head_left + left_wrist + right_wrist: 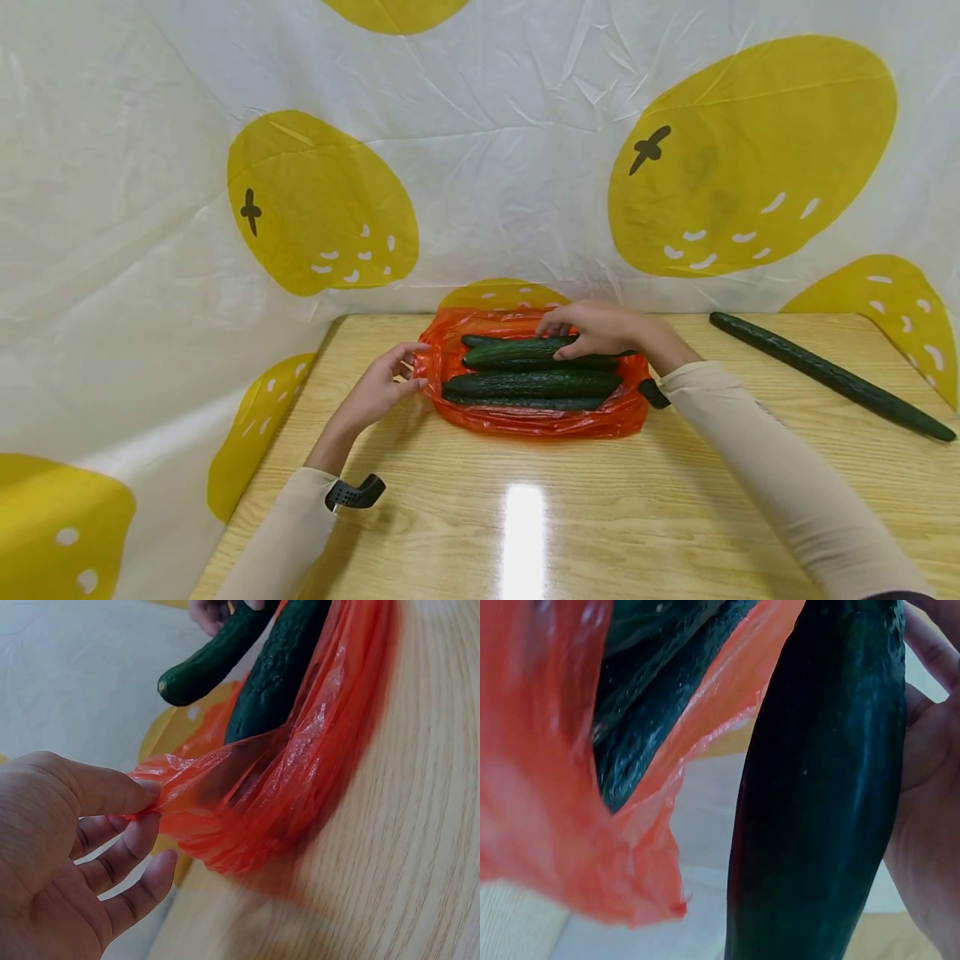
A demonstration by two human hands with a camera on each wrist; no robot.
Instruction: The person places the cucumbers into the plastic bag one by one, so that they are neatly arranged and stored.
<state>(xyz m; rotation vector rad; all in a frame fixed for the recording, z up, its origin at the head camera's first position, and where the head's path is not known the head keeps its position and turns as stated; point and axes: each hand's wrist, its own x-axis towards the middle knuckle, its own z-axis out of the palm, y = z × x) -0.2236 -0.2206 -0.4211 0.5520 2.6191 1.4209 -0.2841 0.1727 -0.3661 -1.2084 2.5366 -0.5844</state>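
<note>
An orange-red plastic bag (555, 427) lies spread on the table with several dark green cucumbers (532, 384) inside it. My left hand (381, 385) pinches the left edge of the bag between thumb and forefinger, its other fingers loosely bent, as the left wrist view shows. From above, my right hand (600, 327) grips one cucumber (817, 787) across its upper side. In the left wrist view this gripped cucumber (214, 664) is raised apart from the one beside it. Parts of the lower cucumbers are hidden by the bag's film.
One more long cucumber (832, 379) lies slantwise on the wooden table (420, 533) at the right. A white sheet (510, 200) with yellow fruit prints hangs behind the table and along its left side.
</note>
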